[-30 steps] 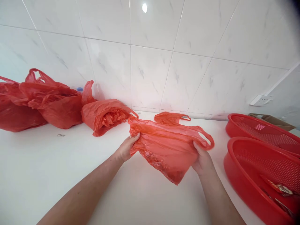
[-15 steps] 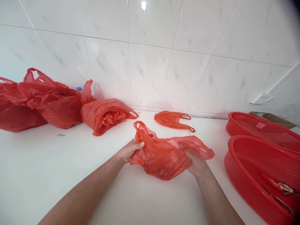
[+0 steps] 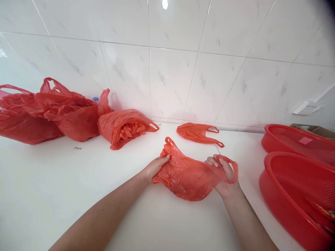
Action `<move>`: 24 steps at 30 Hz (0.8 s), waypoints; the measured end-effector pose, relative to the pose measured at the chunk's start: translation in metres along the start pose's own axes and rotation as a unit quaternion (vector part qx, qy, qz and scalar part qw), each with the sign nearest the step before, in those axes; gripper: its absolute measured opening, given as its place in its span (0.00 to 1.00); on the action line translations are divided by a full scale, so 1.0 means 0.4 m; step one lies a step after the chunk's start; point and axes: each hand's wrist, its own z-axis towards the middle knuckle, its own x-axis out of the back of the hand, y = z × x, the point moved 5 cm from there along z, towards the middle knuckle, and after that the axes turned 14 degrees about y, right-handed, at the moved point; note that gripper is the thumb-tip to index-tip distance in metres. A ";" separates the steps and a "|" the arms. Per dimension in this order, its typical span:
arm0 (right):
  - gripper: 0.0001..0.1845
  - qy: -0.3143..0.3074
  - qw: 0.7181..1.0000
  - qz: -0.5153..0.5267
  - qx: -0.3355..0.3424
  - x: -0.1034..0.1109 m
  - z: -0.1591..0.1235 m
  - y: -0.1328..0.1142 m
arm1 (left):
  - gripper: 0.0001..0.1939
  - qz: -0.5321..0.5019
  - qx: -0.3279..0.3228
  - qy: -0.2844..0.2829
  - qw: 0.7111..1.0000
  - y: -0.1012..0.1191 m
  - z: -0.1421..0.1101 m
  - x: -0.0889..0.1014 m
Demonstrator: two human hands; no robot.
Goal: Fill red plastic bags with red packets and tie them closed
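Note:
A thin red plastic bag (image 3: 188,177) is stretched between my hands above the white table (image 3: 125,223). My left hand (image 3: 157,168) pinches its gathered left side, thumb on top, just under one upright loop handle. My right hand (image 3: 223,174) is closed on the opposite end, where the other handle loops over the fingers. Film covers some of the right fingers. Behind, a flattened red bag (image 3: 192,132) lies near the wall with its two handles pointing right.
Left along the wall stand a rolled red bag (image 3: 123,122) with crumpled film inside and fuller red bags (image 3: 75,118). To the right are two red perforated baskets (image 3: 272,181), the nearer one holding a packet. A cardboard box (image 3: 314,130) and a wall socket (image 3: 309,108) lie beyond.
My right hand has shifted its grip up to the handle, which now loops round the fingers. My left hand keeps its hold. The whole scene has slid slightly right in view.

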 end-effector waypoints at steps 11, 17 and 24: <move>0.20 0.118 0.984 -0.137 -0.012 0.025 0.011 0.048 | 0.12 0.000 -0.079 -0.042 0.996 0.041 -0.004 0.007; 0.13 0.082 0.996 -0.042 -0.002 0.020 0.022 0.034 | 0.12 0.022 -0.057 -0.007 0.998 0.021 -0.005 -0.004; 0.26 -0.064 0.993 -0.102 0.009 -0.051 -0.039 0.032 | 0.09 0.053 -0.034 -0.020 0.998 0.004 -0.013 -0.033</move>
